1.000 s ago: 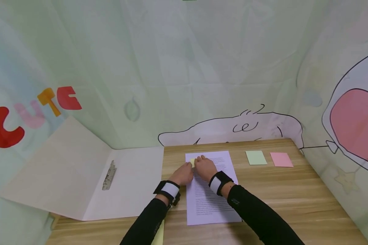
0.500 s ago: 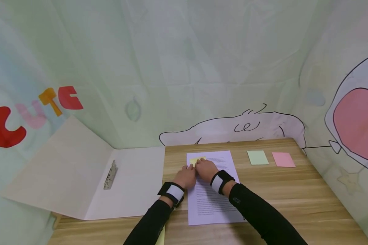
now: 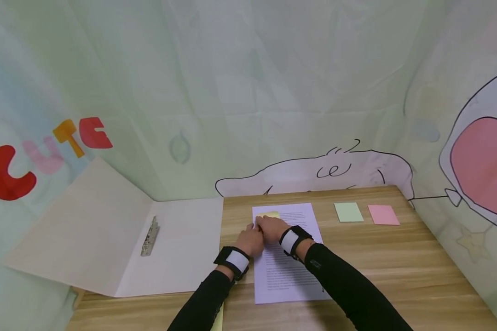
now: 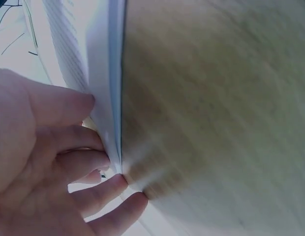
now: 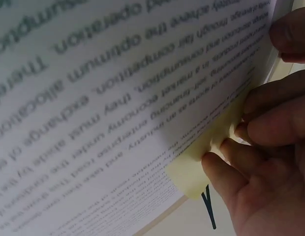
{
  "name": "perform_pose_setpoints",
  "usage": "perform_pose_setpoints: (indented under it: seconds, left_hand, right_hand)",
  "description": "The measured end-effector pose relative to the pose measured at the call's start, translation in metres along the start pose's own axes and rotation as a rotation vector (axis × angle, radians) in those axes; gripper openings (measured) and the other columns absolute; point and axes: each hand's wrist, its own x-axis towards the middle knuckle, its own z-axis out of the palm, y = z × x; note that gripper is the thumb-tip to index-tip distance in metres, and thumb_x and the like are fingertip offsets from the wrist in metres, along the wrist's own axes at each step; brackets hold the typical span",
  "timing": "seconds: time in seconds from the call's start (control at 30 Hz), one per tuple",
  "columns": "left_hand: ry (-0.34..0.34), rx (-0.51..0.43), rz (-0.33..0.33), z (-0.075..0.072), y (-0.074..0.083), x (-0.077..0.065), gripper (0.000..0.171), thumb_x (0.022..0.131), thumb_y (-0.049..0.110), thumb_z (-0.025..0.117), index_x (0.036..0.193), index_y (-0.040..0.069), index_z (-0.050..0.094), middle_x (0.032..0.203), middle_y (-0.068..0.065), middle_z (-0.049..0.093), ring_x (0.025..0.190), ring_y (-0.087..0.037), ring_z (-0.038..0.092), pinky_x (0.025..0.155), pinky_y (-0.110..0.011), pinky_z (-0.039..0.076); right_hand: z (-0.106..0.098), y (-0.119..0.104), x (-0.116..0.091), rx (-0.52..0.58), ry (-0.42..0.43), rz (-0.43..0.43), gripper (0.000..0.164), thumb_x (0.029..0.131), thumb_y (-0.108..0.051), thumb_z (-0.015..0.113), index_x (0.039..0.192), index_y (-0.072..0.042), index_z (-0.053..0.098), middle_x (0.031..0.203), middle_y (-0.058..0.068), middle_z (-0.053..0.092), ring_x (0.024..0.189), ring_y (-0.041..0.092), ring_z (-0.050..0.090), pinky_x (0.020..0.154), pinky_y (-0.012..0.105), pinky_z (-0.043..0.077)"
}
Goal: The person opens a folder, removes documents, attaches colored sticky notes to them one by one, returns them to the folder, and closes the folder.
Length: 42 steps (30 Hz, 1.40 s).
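A yellow sticky note (image 3: 270, 214) lies near the top left of a white printed sheet (image 3: 281, 280). The fingertips of my right hand (image 3: 272, 229) press on the note; the right wrist view shows them along the yellow note (image 5: 189, 172), with its lower corner uncovered. My left hand (image 3: 250, 241) is beside it at the sheet's left edge. In the left wrist view the left hand's loosely bent fingers touch the side of the paper stack (image 4: 101, 59), and the lowest fingertips rest by the wooden table (image 4: 216, 108).
To the left, an open folder (image 3: 186, 248) with a metal clip (image 3: 150, 236) lies on the table (image 3: 389, 276). Green (image 3: 349, 212) and pink (image 3: 383, 215) sticky notes are at the back right. A yellow strip (image 3: 218, 319) shows near my left sleeve. A printed curtain (image 3: 248, 92) stands behind.
The yellow note, mostly covered by my hands at first, now shows flat on the sheet. My right hand has slid left across it, close to the left hand, which came slightly nearer me.
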Motion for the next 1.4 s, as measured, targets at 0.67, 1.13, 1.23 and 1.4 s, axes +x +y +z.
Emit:
perform_pose_setpoints:
  seconds: [0.67,1.13,1.23,1.4]
  left_hand:
    - [-0.001,0.002,-0.026,-0.004,0.001,0.001,0.039,0.093,0.013,0.053,0.130,0.001,0.055,0.138,-0.010,0.048,0.124,-0.031,0.044,0.086,-0.045,0.049]
    - [0.016,0.041,0.010,-0.002,0.002,0.002,0.035,0.093,0.014,0.056,0.125,0.000,0.056,0.133,-0.013,0.049,0.123,-0.032,0.045,0.090,-0.042,0.047]
    - [0.015,0.052,0.012,-0.001,0.001,0.003,0.036,0.093,0.013,0.056,0.126,0.000,0.056,0.134,-0.013,0.049,0.123,-0.032,0.044,0.092,-0.041,0.046]
    - [-0.001,0.044,-0.004,0.000,0.001,0.005,0.037,0.093,0.013,0.055,0.127,-0.001,0.054,0.134,-0.014,0.048,0.124,-0.032,0.043,0.093,-0.041,0.045]
  right_hand:
    - [0.003,0.008,0.006,-0.202,0.027,-0.004,0.032,0.097,-0.018,0.052,0.126,-0.006,0.057,0.141,0.011,0.046,0.129,0.028,0.042,0.094,0.042,0.044]
    - [-0.003,0.036,-0.014,-0.237,0.025,0.087,0.037,0.093,-0.006,0.051,0.130,0.000,0.052,0.140,0.013,0.047,0.129,0.025,0.043,0.100,0.036,0.039]
    - [-0.005,0.039,-0.017,-0.229,0.027,0.091,0.036,0.092,-0.005,0.053,0.127,0.000,0.054,0.138,0.013,0.048,0.127,0.026,0.045,0.100,0.037,0.040]
    - [-0.007,0.045,-0.019,-0.243,0.014,0.116,0.035,0.092,-0.006,0.053,0.126,-0.002,0.055,0.138,0.011,0.049,0.126,0.025,0.046,0.098,0.038,0.042]
